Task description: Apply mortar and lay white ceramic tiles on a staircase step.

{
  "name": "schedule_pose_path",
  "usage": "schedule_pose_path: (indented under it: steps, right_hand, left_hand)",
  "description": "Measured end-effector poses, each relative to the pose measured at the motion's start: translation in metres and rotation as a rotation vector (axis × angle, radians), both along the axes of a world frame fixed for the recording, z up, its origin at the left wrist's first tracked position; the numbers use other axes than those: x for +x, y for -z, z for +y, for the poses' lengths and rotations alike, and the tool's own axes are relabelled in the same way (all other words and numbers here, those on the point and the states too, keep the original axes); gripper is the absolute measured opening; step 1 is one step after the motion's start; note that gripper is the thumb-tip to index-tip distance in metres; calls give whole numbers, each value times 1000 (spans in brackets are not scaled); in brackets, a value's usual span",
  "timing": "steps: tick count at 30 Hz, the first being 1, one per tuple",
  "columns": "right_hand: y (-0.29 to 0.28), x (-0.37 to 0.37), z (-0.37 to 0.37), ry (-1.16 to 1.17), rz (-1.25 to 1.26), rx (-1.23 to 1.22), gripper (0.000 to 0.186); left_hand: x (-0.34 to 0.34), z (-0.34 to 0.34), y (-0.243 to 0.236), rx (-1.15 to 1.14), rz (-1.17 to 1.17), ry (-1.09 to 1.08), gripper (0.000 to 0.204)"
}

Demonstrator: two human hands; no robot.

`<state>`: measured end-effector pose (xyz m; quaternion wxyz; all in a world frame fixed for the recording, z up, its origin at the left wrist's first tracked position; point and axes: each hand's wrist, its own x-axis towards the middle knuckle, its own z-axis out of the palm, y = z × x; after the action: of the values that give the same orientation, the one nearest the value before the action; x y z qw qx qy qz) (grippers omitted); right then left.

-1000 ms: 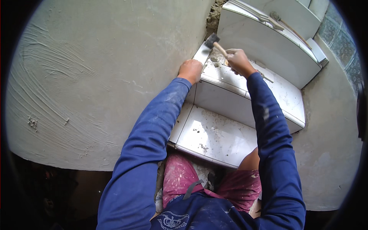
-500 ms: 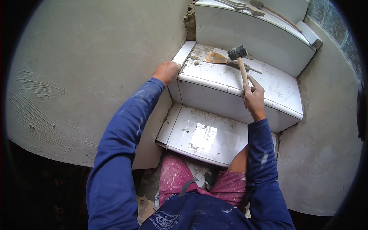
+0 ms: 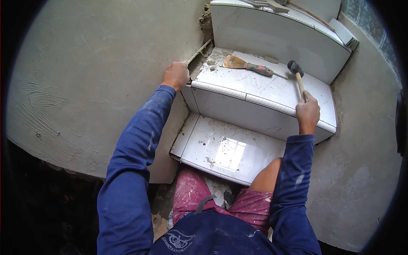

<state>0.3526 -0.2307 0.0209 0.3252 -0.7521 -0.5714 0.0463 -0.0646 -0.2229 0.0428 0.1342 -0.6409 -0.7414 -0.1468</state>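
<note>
My left hand grips a narrow tile strip, raised on edge at the left end of the middle step, exposing rough grey mortar beside the wall. My right hand is closed round the wooden handle of a black rubber mallet, held over the right part of that white tiled step. On the same step lies a rusty-bladed putty knife with a grey and red handle, along with crumbs of mortar.
A lower white step with scattered debris is at my knees. Tools and tile pieces lie on the upper step. A plastered wall rises on the left, a curved grey wall with glass blocks on the right.
The mallet has moved down and right, away from the left hand. The tile strip, lying flat half a second ago, is tipped up in my left hand, uncovering mortar.
</note>
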Motion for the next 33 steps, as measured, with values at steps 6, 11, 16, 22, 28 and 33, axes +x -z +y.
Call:
schedule_pose_path:
  steps: [6,11,16,22,28,33]
  right_hand:
    - [3,9,10,70,-65,-46,37]
    - [-9,-9,17,76,-132,-173,38]
    - [-5,-64,63,-506,-220,339,41]
    - [-6,-116,115,-685,-532,0,37]
    - [-31,-164,117,-786,-384,290,32]
    - [-18,-205,155,-690,-705,399,40]
  left_hand:
    - [4,-1,-4,59,-44,-28,15]
    - [-9,0,-22,92,-31,-3,16]
    - [-5,9,-50,79,1,10,17]
    - [5,9,-66,169,-44,34,16]
    - [13,9,-99,312,36,11,16]
    - [15,10,-98,493,23,18,12]
